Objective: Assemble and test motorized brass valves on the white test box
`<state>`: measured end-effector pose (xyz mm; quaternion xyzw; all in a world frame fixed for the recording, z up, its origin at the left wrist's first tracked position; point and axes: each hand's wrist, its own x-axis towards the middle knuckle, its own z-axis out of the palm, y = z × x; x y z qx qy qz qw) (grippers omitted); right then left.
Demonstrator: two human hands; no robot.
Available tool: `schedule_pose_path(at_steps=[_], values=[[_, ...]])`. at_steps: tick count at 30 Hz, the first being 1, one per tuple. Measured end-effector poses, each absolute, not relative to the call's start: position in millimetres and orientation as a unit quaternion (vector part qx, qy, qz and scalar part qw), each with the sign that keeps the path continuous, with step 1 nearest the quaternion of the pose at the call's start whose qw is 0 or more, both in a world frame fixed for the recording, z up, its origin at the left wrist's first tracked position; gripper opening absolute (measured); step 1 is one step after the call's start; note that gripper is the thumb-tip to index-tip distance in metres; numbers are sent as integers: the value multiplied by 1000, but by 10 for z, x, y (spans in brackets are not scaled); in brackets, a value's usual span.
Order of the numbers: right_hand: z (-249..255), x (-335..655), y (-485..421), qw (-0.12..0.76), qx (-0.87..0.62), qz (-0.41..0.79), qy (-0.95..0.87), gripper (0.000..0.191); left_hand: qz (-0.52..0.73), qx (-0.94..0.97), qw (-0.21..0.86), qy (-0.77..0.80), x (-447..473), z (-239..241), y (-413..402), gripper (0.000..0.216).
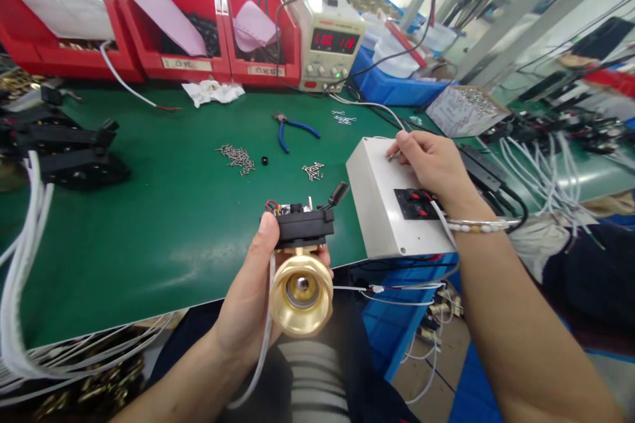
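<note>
My left hand (245, 301) is wrapped round a brass ball valve (282, 307) with a black actuator housing (303, 230) on top. The threaded opening of the valve faces me, a ball visible inside. Small wires and parts show at the top of the open housing, and a white cable hangs down beside my hand. Over on the right, my right hand (431, 162) pinches a small metal toggle switch (389, 157) on top of a light grey box (372, 211). Wire terminals (417, 203) with red tabs sit on the same box, a white cable running into them.
Blue-handled cutters (284, 135), piles of screws (237, 158) and a small black ring (264, 160) lie on the green bench (163, 225). Red bins (173, 26) and a power supply (325, 39) line the back. Black actuators (74, 158) with white cables stand at left.
</note>
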<state>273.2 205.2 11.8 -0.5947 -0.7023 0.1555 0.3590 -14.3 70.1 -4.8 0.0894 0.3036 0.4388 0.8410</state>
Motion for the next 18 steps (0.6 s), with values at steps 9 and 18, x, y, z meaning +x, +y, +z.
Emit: schedule_pose_path(at_steps=[9, 18], values=[[103, 2739, 2066, 359, -594, 148, -704, 75, 449, 105, 821, 337, -128, -57, 706, 65], [140, 2698, 2046, 355, -625, 168, -675, 84, 467, 261, 797, 282, -281, -283, 595, 63]])
